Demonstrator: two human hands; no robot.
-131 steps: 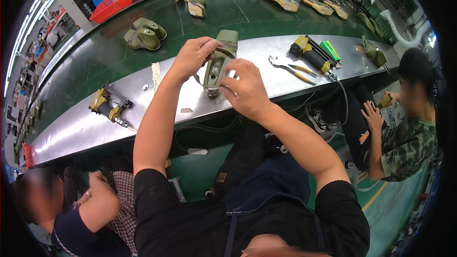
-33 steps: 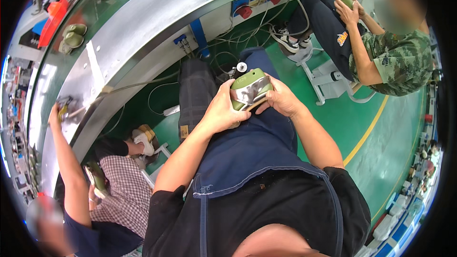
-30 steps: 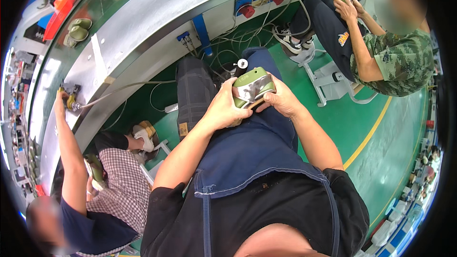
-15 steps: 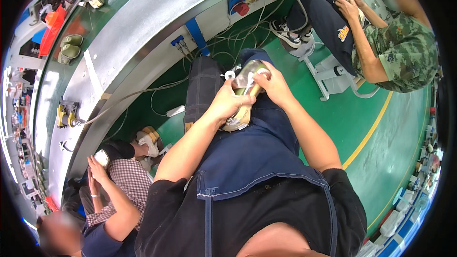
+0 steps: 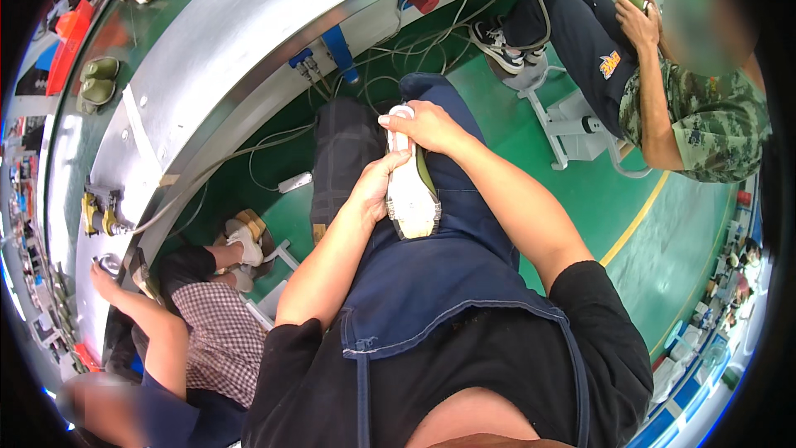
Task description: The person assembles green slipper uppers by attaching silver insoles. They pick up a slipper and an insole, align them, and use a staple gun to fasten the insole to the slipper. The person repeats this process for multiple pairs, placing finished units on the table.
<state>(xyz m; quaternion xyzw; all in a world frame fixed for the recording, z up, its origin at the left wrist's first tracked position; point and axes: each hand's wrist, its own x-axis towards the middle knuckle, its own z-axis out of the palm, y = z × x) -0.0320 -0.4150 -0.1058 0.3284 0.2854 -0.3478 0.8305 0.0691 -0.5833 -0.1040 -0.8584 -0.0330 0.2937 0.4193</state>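
Over my lap I hold a green shoe upper (image 5: pixel 413 203) with its pale, rough underside turned up. Its wider end points toward me and a narrow whitish strip runs to the far end. My left hand (image 5: pixel 385 178) is closed around its left side near the middle, thumb on the underside. My right hand (image 5: pixel 427 126) is closed over the far end, the thumb across the whitish strip and the other fingers mostly hidden behind it. A dark blue apron (image 5: pixel 439 282) lies beneath the shoe.
A metal workbench (image 5: pixel 207 58) curves ahead and left, with yellow-handled tools (image 5: pixel 104 211) and green shoes (image 5: pixel 99 79) beyond. Cables (image 5: pixel 249 149) hang below it. One co-worker (image 5: pixel 663 108) sits at right with a green piece; another (image 5: pixel 182 315) sits at lower left.
The shoe has been turned so its underside faces up, and my right hand has shifted to its far end. The left co-worker's hand has moved onto the bench.
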